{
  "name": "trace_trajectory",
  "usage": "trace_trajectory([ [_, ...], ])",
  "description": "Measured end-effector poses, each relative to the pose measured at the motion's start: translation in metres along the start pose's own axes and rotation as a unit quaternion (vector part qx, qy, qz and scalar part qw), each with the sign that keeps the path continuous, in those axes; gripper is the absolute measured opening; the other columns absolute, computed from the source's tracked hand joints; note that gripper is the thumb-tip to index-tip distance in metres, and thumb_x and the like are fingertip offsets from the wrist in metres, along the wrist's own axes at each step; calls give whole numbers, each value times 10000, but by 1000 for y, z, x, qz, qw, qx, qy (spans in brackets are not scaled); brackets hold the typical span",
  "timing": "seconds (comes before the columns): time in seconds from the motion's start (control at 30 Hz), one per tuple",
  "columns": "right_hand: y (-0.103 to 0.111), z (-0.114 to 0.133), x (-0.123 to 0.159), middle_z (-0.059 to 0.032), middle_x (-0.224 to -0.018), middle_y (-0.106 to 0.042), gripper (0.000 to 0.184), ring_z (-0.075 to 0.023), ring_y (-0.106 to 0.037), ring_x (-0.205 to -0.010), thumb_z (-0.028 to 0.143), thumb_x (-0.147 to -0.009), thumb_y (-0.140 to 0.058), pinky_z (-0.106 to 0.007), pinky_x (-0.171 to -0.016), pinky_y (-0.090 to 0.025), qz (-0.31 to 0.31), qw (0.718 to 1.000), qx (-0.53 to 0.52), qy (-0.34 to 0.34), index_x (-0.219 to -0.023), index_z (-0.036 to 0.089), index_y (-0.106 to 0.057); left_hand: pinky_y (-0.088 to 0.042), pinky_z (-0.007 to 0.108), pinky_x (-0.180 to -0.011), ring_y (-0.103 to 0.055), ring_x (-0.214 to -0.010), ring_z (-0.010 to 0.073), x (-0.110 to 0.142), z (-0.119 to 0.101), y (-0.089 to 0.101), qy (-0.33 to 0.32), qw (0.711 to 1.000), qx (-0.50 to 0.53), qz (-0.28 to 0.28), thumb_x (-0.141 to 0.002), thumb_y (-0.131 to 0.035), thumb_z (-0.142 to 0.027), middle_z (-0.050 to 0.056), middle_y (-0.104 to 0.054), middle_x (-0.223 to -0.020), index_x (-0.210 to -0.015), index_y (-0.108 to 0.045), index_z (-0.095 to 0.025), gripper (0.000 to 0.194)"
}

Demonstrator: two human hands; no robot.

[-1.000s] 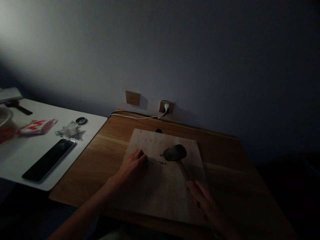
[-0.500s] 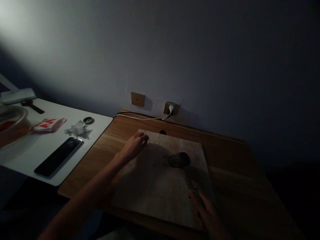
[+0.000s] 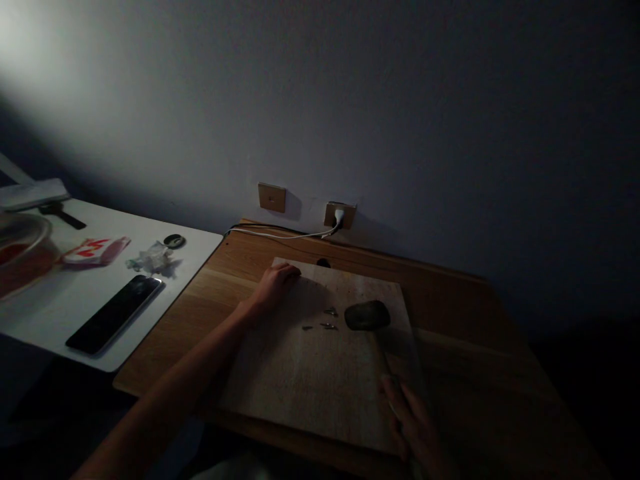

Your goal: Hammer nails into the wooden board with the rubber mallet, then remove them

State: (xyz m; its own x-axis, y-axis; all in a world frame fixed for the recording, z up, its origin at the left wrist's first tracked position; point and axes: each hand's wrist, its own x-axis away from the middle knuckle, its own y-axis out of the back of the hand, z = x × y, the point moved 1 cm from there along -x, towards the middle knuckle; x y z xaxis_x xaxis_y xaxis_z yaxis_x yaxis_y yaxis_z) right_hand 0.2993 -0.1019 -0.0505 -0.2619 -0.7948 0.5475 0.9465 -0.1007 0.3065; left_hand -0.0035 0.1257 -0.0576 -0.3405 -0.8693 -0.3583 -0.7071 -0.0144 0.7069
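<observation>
My right hand (image 3: 413, 420) is wrapped round the wooden handle of a mallet (image 3: 367, 315) with a dark, blocky head. That head is over the right half of a pale wooden board (image 3: 310, 393). At the board's far left corner, my left hand (image 3: 279, 283) rests with its fingers curled together; what they hold, if anything, is hidden. Several small metal nails (image 3: 329, 326) lie loose on the board, between my left hand and the mallet head. Small dark marks dot the board near its far edge.
The board lies on a brown wooden table (image 3: 460, 373) against a wall. At the left, a white table (image 3: 45, 313) bears a phone (image 3: 115, 313), crumpled plastic (image 3: 153, 259), a red-and-white packet (image 3: 97, 252) and a clear bowl (image 3: 25, 253). A plugged-in cable (image 3: 300, 235) runs along the back.
The mallet head has moved a little to the right, uncovering more of the loose nails. My left hand's fingers have come down lower at the board's corner. The view has shifted slightly.
</observation>
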Motion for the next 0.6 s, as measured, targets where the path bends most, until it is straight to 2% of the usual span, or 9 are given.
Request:
trace_trajectory([
  [0.13,-1,-3,0,58,-565,-499,642,-95,-409,-384,852,-716,-582,-223,-363,-305,0,1000,-12,3,-918,244,-625,-532,312,-868,-673,-916,184,-1,3,-1,-5,1000,-13,9,-944,-518,-190,69,-724,-1001,-997,-720,-175,209],
  [0.27,-4,4,5,73,-544,-461,609,-72,-368,-385,826,-773,-554,-205,-379,-288,18,1000,-15,14,-864,225,-589,-523,320,-882,-663,-929,191,1,2,0,-9,1000,-27,5,-953,-513,-208,69,-713,-1005,-1010,-710,-178,207],
  [0.4,-5,7,5,84,-504,-418,682,-71,-337,-361,886,-717,-532,-209,-360,-262,20,1000,-6,13,-851,220,-590,-519,320,-854,-650,-909,194,3,0,1,-12,1000,-18,18,-943,-519,-208,72,-693,-986,-998,-707,-174,199],
  [0.5,-4,6,3,72,-514,-438,693,-84,-364,-366,899,-694,-536,-219,-357,-271,15,1000,18,13,-858,229,-596,-514,310,-828,-643,-888,190,3,-1,1,-18,1000,-9,18,-928,-522,-188,74,-682,-969,-973,-711,-170,195],
  [0.6,-3,14,-1,49,-556,-487,618,-120,-447,-423,842,-741,-567,-235,-380,-316,10,998,49,47,-902,247,-613,-515,304,-830,-651,-876,182,2,1,0,-14,1000,-1,18,-912,-525,-161,61,-695,-943,-962,-713,-179,195],
])
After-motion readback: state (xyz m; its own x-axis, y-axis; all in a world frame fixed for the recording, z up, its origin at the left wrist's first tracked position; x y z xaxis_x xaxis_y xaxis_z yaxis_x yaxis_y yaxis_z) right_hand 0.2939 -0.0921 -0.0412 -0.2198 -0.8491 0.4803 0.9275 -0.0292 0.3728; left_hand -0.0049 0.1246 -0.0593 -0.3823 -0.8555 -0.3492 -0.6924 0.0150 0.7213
